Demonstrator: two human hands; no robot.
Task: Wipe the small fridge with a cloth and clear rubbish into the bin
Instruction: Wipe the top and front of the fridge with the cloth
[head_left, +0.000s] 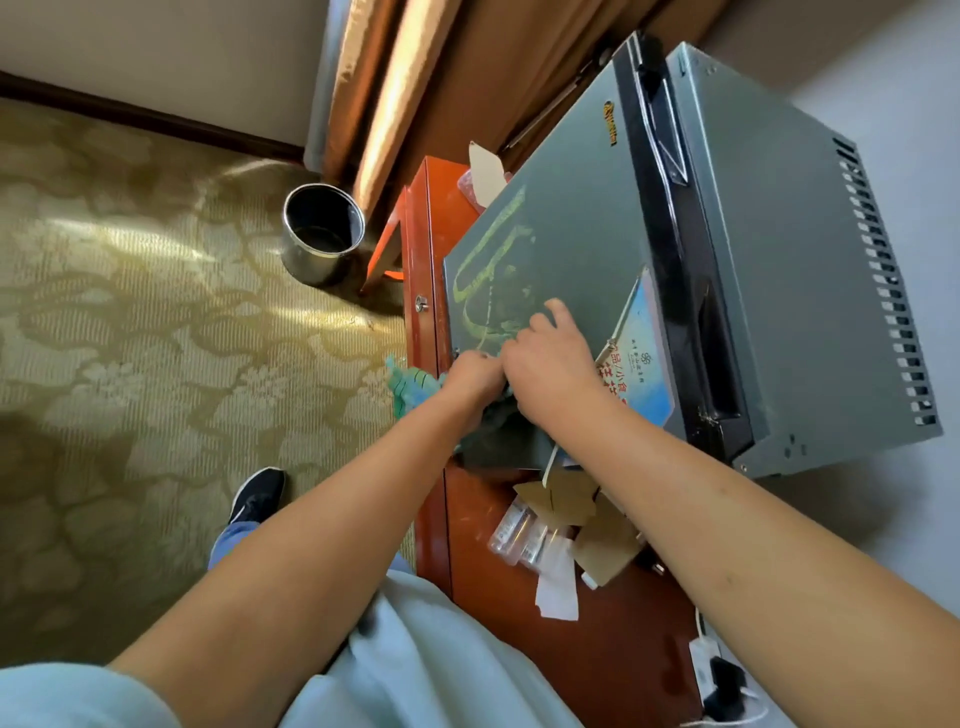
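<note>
While the fridge (597, 223) sits on the red worktop (613, 644) with its door shut, its grey front carries a greenish smear, so you look to be early or midway in the wiping, not finished. You hold the cloth (415, 384), green and bunched, at the door's lower left corner, part of it hanging off the worktop edge. Your left hand (470, 376) is curled round the cloth, its fingers clenched on the fabric. Your right hand (550, 369) lies over the door just beside the left; its fingers bend downward toward the cloth, but you cannot tell from here whether they grip it or only press. Both forearms reach forward and meet at that corner. Rubbish is left to clear: cardboard scraps (587, 525), a white paper (558, 587) and clear plastic wrappers (511, 532) lie on the worktop near you, with more card (485, 171) beyond the fridge. On the carpet to the left, well apart, the bin (322, 234) stands upright and seems to hold nothing.
</note>
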